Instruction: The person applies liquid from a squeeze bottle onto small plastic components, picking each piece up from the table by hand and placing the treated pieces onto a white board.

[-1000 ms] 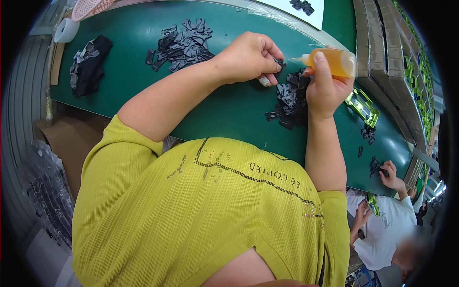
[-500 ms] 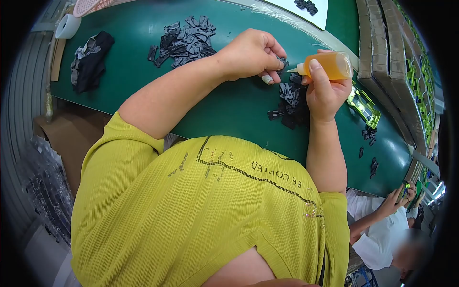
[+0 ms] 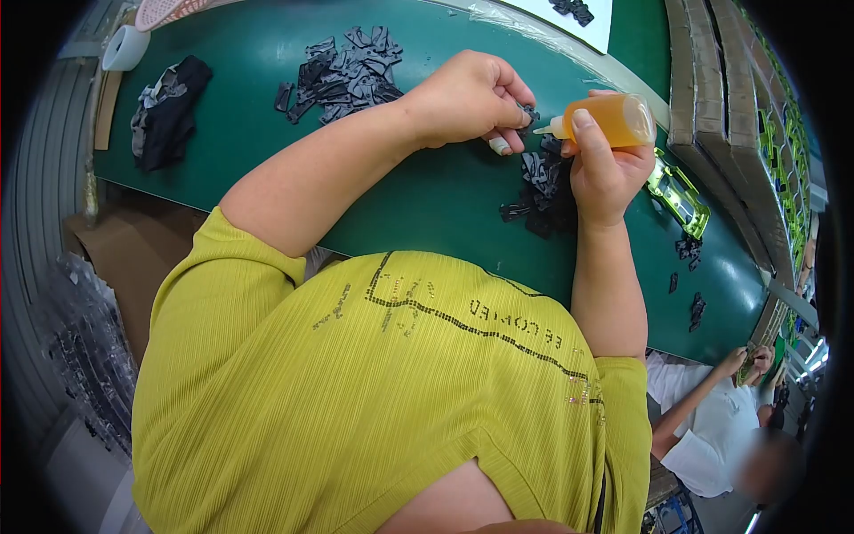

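Note:
My left hand (image 3: pixel 476 102) pinches a small black plastic part (image 3: pixel 530 116) between thumb and fingers; a white wrap covers one fingertip. My right hand (image 3: pixel 608 169) is wrapped around a squeeze bottle (image 3: pixel 612 120) of orange liquid, tilted sideways. Its thin nozzle points left, close to the black part; whether the tip touches it I cannot tell. Below the nozzle lies a small pile of black plastic parts (image 3: pixel 541 178), partly hidden by my right hand. A larger heap of similar parts (image 3: pixel 347 76) lies to the left, beyond my left forearm.
On the green table (image 3: pixel 427 200) are a dark cloth (image 3: pixel 169 111), a tape roll (image 3: pixel 126 49) and a bright green plastic frame (image 3: pixel 680 198). Cardboard boxes (image 3: pixel 703 80) line the right side. A co-worker in white (image 3: pixel 703 427) sits at lower right.
My hands, the bottle and the black part stay almost in place. At lower right, the co-worker's hands have shifted slightly.

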A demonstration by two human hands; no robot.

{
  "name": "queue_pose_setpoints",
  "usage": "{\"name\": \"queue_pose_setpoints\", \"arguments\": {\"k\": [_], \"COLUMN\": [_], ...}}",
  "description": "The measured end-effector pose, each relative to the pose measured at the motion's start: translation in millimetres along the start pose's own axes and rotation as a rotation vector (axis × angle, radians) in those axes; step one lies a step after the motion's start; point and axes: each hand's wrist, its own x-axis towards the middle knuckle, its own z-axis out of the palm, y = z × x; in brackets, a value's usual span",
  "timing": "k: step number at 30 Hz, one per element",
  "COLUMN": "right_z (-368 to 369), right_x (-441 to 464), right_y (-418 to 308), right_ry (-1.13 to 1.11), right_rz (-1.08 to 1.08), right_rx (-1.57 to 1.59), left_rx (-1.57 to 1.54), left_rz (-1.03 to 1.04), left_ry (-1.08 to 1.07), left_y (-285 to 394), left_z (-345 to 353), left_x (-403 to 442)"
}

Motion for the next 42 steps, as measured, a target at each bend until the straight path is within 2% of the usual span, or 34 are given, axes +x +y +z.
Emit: {"name": "queue_pose_setpoints", "arguments": {"k": [6,9,12,14,16,19,20,21,24,25,28,30,32,33,36,39,42], "right_z": [1.8,-8.4,-15.2,-14.1,-11.7,-11.0,-11.8,-11.8,-11.9,-12.5,-11.7,-10.3,-9.4,-9.0,-8.3,-5.1,-1.9], "right_x": [0.5,9.8,17.7,16.0,16.6,14.5,13.8,14.6,13.2,13.5,14.0,14.7,15.1,14.4,12.8,10.0,4.9], "right_y": [-1.6,-7.6,-6.9,-8.0,-8.6,-4.8,-3.9,-3.7,-4.6,-4.3,-5.0,-5.4,-4.2,-3.6,-4.3,-7.8,-10.5], "right_ry": [0.05,0.159,0.223,0.198,0.187,0.181,0.177,0.171,0.169,0.18,0.187,0.197,0.183,0.174,0.162,0.196,0.165], "right_rz": [-0.032,0.012,0.025,0.019,0.018,0.029,0.027,0.02,0.018,0.013,0.01,0.023,0.026,0.029,0.029,0.013,-0.021], "right_rx": [-0.008,0.256,0.373,0.36,0.331,0.29,0.288,0.289,0.301,0.298,0.296,0.294,0.302,0.305,0.307,0.328,0.296], "left_rx": [0.015,-0.045,-0.043,0.035,0.223,0.239,0.309,0.23,0.637,0.868,0.856,0.898,1.12,1.176,1.154,0.819,0.285], "left_rz": [0.0,-0.005,0.038,0.144,0.252,0.377,0.371,0.274,0.318,0.552,0.423,0.214,0.245,0.137,0.093,0.222,-0.009], "left_ry": [-0.001,-0.013,-0.004,0.086,0.263,0.481,0.499,0.524,0.728,0.862,0.542,0.213,0.119,0.107,0.12,0.122,-0.013], "left_y": [1.3,-1.3,2.5,16.0,30.9,43.1,47.3,40.8,40.2,33.5,42.1,47.2,25.5,27.0,30.5,29.5,28.0], "left_z": [0.6,2.3,-3.9,-13.5,-33.9,-69.4,-80.1,-94.4,-101.0,-100.8,-86.5,-73.7,-67.8,-58.8,-52.4,-42.0,-15.9], "left_x": [-1.5,-3.9,-2.0,3.1,17.8,58.3,67.0,91.6,92.8,89.7,44.7,5.6,-7.8,-14.0,-21.9,-24.1,-28.9]}}
